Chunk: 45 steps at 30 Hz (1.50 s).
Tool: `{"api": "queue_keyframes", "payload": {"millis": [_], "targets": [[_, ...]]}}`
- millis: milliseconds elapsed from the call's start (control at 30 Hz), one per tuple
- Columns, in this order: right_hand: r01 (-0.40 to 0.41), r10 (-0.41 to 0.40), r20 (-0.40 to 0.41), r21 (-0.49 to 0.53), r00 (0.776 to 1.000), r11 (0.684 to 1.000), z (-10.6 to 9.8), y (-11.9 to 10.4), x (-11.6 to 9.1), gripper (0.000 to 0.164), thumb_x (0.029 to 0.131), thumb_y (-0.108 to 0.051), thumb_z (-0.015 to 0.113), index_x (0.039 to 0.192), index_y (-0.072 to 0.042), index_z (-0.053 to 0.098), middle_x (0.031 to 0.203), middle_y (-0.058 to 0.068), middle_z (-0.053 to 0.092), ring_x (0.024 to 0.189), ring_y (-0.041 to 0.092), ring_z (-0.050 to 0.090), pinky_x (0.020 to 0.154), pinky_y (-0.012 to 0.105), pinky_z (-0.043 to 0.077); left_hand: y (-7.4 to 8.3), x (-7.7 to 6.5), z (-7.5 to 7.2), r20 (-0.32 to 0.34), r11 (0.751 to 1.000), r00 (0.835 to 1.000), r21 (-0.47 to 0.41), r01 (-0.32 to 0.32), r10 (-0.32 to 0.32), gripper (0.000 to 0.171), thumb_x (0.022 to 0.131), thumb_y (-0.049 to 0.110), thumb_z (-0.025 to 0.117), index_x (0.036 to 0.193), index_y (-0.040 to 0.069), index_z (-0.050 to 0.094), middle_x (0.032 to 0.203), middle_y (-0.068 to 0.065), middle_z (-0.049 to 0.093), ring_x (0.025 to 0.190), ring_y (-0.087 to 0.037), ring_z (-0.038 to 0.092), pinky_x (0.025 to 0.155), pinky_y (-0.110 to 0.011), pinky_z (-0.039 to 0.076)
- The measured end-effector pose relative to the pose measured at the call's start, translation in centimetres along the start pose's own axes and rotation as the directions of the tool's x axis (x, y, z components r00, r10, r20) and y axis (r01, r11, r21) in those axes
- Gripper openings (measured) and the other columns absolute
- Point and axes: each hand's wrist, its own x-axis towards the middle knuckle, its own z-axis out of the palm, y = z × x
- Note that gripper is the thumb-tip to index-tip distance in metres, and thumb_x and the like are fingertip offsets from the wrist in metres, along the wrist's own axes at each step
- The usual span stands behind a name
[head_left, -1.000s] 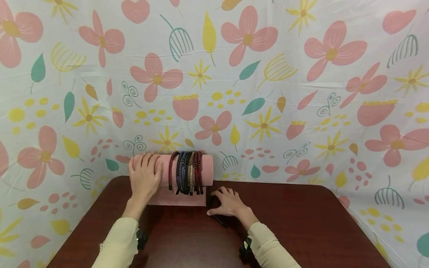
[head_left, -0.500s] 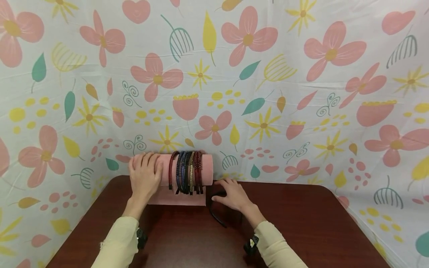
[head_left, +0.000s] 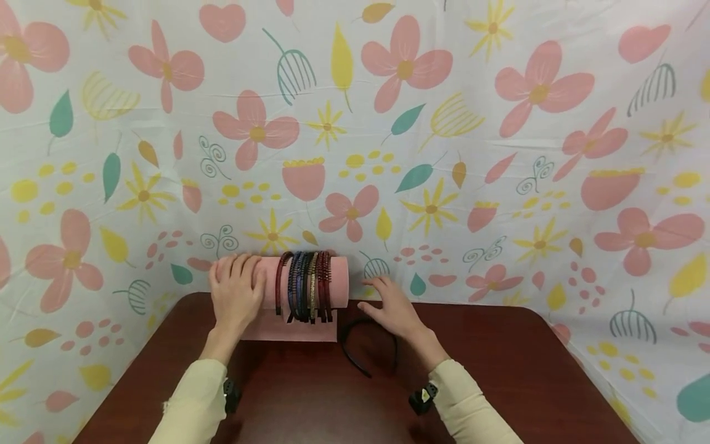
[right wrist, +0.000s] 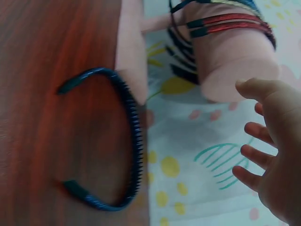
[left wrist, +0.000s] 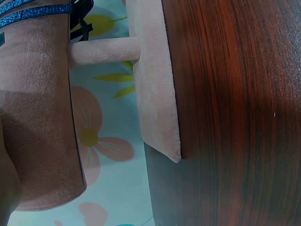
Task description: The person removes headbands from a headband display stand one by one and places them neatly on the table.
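Observation:
A pink padded headband stand [head_left: 340, 285] lies across the back of the table, several coloured headbands [head_left: 310, 287] hooped round its roll. My left hand [head_left: 237, 293] grips the roll's left end, fingers curled over the top; the left wrist view shows only a sliver of that hand beside the roll [left wrist: 40, 117]. A dark, toothed headband [right wrist: 137, 141] rests on the table just right of the stand's base. Above and behind it my right hand [head_left: 396, 311] hovers with fingers spread, holding nothing, close to the roll's right end.
The stand's flat pink base [head_left: 291, 332] sits on the brown wooden table [head_left: 471, 370] at its back edge. Right behind hangs a white cloth [head_left: 499, 154] printed with flowers and leaves.
My right hand has let go of the dark headband and lifted up and to the right, leaving it on the table. My left hand stays on the stand.

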Motion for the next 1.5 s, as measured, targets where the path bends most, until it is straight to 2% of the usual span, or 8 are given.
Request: {"api": "queue_keyframes", "payload": {"millis": [267, 633, 867, 1033, 1200, 1500], "targets": [[0.11, -0.101, -0.11, 0.072, 0.989, 0.991, -1.2, -1.5, 1.0, 0.048, 0.093, -0.033, 0.068, 0.135, -0.014, 0.057, 0.129, 0.008, 0.059, 0.12, 0.026, 0.057, 0.099, 0.047, 0.048, -0.1, -0.1, 0.0, 0.024, 1.0, 1.0, 0.014, 0.002, -0.002, 0.038, 0.098, 0.038, 0.048, 0.118, 0.011, 0.065, 0.123, -0.013, 0.063, 0.123, -0.038, 0.05, 0.11, -0.064, 0.023], [0.203, -0.194, -0.118, 0.067, 0.974, 0.977, -2.8, -4.0, 3.2, 0.052, 0.09, -0.031, 0.072, 0.135, -0.009, 0.057, 0.129, 0.009, 0.059, 0.117, 0.025, 0.056, 0.094, 0.045, 0.049, -0.1, 0.1, -0.1, 0.013, 1.0, 1.0, 0.003, 0.012, -0.012, 0.038, 0.098, 0.037, 0.048, 0.118, 0.01, 0.065, 0.123, -0.014, 0.062, 0.124, -0.038, 0.049, 0.111, -0.064, 0.021], [0.236, -0.234, -0.076, 0.027, 0.969, 0.971, -3.3, -5.5, 4.4, 0.057, 0.088, -0.035, 0.075, 0.136, -0.011, 0.056, 0.131, 0.007, 0.057, 0.121, 0.027, 0.055, 0.098, 0.046, 0.048, -0.1, 0.4, -0.1, 0.008, 1.0, 1.0, -0.006, 0.011, -0.011, 0.038, 0.098, 0.037, 0.048, 0.118, 0.01, 0.065, 0.124, -0.014, 0.062, 0.125, -0.038, 0.048, 0.112, -0.064, 0.02], [0.25, -0.249, -0.028, 0.033, 0.968, 0.968, -3.5, -6.5, 5.2, 0.062, 0.087, -0.037, 0.075, 0.138, -0.011, 0.055, 0.13, 0.008, 0.056, 0.116, 0.029, 0.056, 0.095, 0.046, 0.048, -0.1, 0.4, 0.0, 0.003, 1.0, 1.0, -0.004, 0.012, -0.012, 0.038, 0.098, 0.037, 0.048, 0.118, 0.011, 0.065, 0.124, -0.014, 0.063, 0.125, -0.038, 0.048, 0.111, -0.065, 0.021], [0.217, -0.217, 0.026, 0.013, 0.976, 0.976, -3.2, -6.7, 5.8, 0.066, 0.085, -0.042, 0.076, 0.141, -0.014, 0.053, 0.134, 0.004, 0.054, 0.122, 0.025, 0.051, 0.1, 0.046, 0.046, 0.0, 0.2, 0.1, -0.001, 1.0, 1.0, 0.0, 0.01, -0.01, 0.038, 0.098, 0.038, 0.047, 0.117, 0.011, 0.066, 0.123, -0.014, 0.063, 0.124, -0.038, 0.049, 0.11, -0.066, 0.023], [0.165, -0.162, 0.119, -0.015, 0.98, 0.986, -2.5, -6.8, 6.6, 0.077, 0.082, -0.046, 0.077, 0.147, -0.019, 0.046, 0.146, 0.006, 0.045, 0.136, 0.029, 0.043, 0.108, 0.051, 0.039, 0.0, 0.0, 0.2, -0.008, 1.0, 1.0, 0.0, 0.016, -0.016, 0.04, 0.098, 0.039, 0.046, 0.117, 0.011, 0.066, 0.123, -0.014, 0.064, 0.125, -0.038, 0.049, 0.11, -0.065, 0.022]]}}
